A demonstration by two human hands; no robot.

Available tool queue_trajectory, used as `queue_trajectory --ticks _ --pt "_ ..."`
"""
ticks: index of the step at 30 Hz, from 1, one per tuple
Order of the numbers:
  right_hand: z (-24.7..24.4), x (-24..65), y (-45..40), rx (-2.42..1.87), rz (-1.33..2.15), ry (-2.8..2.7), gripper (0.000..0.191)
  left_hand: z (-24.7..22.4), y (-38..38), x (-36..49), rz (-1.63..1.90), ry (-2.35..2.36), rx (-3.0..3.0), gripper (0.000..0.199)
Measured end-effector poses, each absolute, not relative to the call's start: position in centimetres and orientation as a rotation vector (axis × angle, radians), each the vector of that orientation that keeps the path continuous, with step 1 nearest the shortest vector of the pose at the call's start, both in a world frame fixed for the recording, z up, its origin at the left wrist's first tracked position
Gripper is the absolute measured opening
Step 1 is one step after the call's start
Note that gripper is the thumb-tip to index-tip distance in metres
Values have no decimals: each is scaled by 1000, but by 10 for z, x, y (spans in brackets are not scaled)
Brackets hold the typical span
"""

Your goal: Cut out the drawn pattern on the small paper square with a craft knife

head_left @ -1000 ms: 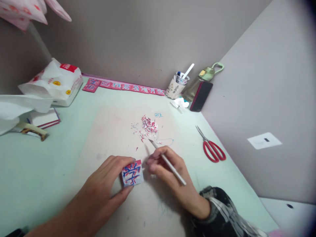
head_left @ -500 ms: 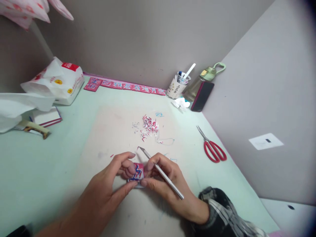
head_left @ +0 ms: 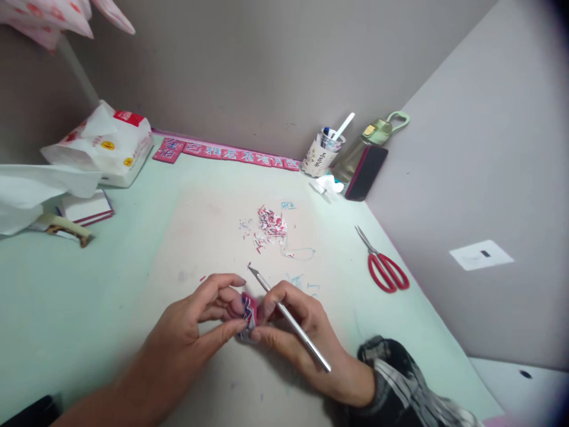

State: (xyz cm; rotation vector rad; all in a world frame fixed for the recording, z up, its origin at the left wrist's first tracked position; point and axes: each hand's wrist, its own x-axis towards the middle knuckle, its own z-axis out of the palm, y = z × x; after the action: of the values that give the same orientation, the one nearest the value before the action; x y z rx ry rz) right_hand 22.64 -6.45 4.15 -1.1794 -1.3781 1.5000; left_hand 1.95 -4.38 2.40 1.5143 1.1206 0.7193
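A small pink carved block with blue and white marks is tilted between my two hands, above the beige mat. My left hand pinches its left side with thumb and curled fingers. My right hand has a silver craft knife lying across it, blade pointing up and left. The thumb and fingertips of that same hand also touch the block's right side. A tiny pink scrap shows at the blade tip. Fingers hide part of the block.
Red and white shavings are heaped on the mat. Red-handled scissors lie at the right. Pink lettered tiles line the wall. A pen cup, bottle, phone and tissue pack stand at the back.
The block has been turned in my fingers and now shows a narrower face. The knife is still in my right hand, its handle end slightly lower.
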Motion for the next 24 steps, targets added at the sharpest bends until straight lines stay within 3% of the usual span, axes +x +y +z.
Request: queue_trajectory --ticks 12,24 --pt "43 225 -64 -1195 1485 -1320 30 25 -52 25 921 1237 2115 28" --pt "45 222 -62 -1162 1662 -1061 38 22 -59 28 934 1242 2224 30"
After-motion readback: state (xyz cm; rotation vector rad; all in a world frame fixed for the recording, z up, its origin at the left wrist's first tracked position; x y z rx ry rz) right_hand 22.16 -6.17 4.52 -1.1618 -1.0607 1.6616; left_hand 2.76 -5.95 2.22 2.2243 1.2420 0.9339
